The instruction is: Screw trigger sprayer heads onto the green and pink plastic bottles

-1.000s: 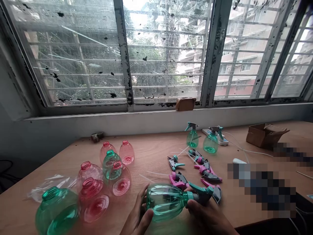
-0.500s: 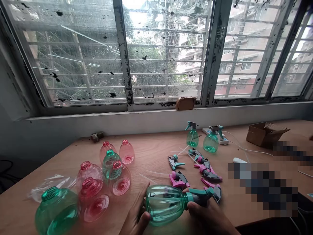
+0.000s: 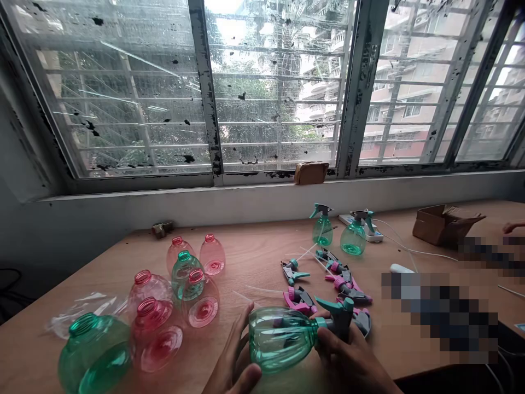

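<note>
The left hand [image 3: 235, 361] cups the base of a green bottle [image 3: 281, 339], its fingers behind and thumb in front, while the right hand [image 3: 348, 358] grips the teal-and-grey sprayer [image 3: 339, 314] at the bottle's neck. This held bottle lies on its side in the air above the desk [image 3: 254, 254], neck toward the right. Just beyond the held bottle lies a pink-and-grey trigger head [image 3: 302, 301]; farther beyond it is a teal-and-grey trigger head [image 3: 292, 272], with more pink-and-grey ones to its right. Well beyond the held bottle stand two green bottles fitted with sprayers, a nearer one [image 3: 353, 241] and a farther one [image 3: 322, 231]. Left of the held bottle stand five open pink bottles, one of them [image 3: 200, 303] closest to it, and two open green ones, the larger [image 3: 94, 358] farthest left, near a clear plastic bag [image 3: 88, 313]. Far right of the held bottle sits an open cardboard box [image 3: 443, 229].
</note>
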`<act>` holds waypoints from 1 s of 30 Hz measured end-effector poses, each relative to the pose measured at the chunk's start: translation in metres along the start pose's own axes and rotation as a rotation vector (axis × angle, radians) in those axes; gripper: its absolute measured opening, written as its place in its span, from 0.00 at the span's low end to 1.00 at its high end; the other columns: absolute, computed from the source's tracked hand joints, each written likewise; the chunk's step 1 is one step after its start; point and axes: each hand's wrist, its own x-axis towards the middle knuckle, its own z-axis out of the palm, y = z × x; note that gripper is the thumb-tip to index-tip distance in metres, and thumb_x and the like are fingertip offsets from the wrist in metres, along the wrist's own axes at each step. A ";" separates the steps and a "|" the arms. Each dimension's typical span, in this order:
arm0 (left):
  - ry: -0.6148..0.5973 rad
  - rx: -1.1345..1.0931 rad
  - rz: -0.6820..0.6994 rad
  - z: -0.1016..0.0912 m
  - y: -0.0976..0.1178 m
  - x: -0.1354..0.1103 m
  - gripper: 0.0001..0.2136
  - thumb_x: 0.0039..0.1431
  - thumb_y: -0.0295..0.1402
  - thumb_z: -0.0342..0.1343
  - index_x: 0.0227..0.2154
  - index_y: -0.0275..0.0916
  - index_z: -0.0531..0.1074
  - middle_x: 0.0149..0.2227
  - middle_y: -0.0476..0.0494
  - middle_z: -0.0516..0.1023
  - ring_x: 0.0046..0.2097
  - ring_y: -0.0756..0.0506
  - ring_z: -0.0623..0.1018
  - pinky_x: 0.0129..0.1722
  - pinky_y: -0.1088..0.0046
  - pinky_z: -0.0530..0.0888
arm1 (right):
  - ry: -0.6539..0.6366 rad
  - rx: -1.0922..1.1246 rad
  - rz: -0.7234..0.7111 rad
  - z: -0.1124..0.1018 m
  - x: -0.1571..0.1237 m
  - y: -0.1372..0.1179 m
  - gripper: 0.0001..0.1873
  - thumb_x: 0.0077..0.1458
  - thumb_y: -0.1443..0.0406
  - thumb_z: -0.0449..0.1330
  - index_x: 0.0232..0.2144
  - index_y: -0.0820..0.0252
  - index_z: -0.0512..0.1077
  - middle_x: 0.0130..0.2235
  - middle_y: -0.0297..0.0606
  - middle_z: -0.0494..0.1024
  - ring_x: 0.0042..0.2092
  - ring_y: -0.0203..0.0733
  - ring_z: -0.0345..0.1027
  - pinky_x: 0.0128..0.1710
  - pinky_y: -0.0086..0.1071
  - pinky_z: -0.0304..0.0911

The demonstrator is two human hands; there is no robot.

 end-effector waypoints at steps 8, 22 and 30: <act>0.095 0.067 -0.048 -0.003 0.005 -0.001 0.37 0.57 0.52 0.65 0.66 0.46 0.63 0.69 0.38 0.68 0.70 0.29 0.64 0.69 0.50 0.61 | 0.031 -0.115 0.041 -0.001 -0.002 -0.004 0.27 0.51 0.47 0.74 0.40 0.62 0.75 0.24 0.36 0.80 0.22 0.41 0.71 0.19 0.27 0.61; -0.009 0.146 0.016 -0.005 0.013 -0.002 0.41 0.58 0.41 0.69 0.70 0.54 0.54 0.73 0.45 0.59 0.72 0.32 0.60 0.71 0.55 0.58 | 0.067 -0.133 0.013 0.005 -0.001 -0.004 0.26 0.46 0.50 0.78 0.38 0.61 0.76 0.21 0.30 0.75 0.21 0.40 0.65 0.22 0.30 0.56; 0.020 0.153 -0.110 -0.005 0.022 0.003 0.32 0.63 0.49 0.61 0.67 0.48 0.63 0.71 0.44 0.65 0.72 0.31 0.60 0.72 0.53 0.58 | 0.091 -0.154 0.044 0.000 -0.003 -0.002 0.29 0.43 0.50 0.79 0.39 0.61 0.76 0.20 0.34 0.79 0.21 0.41 0.67 0.22 0.30 0.56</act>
